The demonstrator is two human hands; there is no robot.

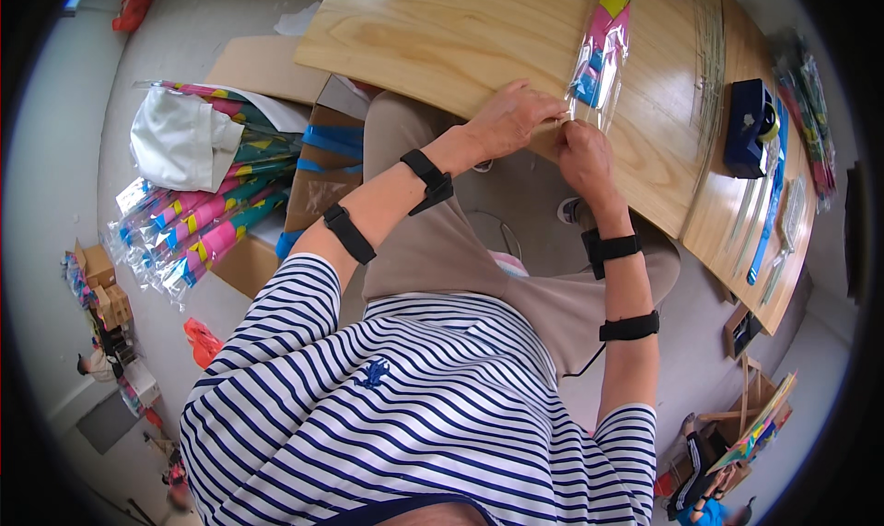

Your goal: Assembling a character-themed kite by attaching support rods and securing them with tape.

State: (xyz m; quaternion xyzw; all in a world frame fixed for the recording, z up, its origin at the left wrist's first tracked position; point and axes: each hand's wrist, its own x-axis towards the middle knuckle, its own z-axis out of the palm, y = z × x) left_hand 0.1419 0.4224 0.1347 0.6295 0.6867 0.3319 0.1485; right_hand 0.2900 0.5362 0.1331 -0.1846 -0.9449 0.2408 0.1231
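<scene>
A long clear plastic sleeve (600, 49) holding pink, yellow and blue colourful contents lies along the wooden counter (442, 38), reaching far from its near edge. Both hands pinch the sleeve's near end: left hand (509, 119), right hand (584, 155). Similar wrapped bundles (203, 222) lie stacked on cardboard boxes at left. A blue tape dispenser (748, 125) sits at right.
</scene>
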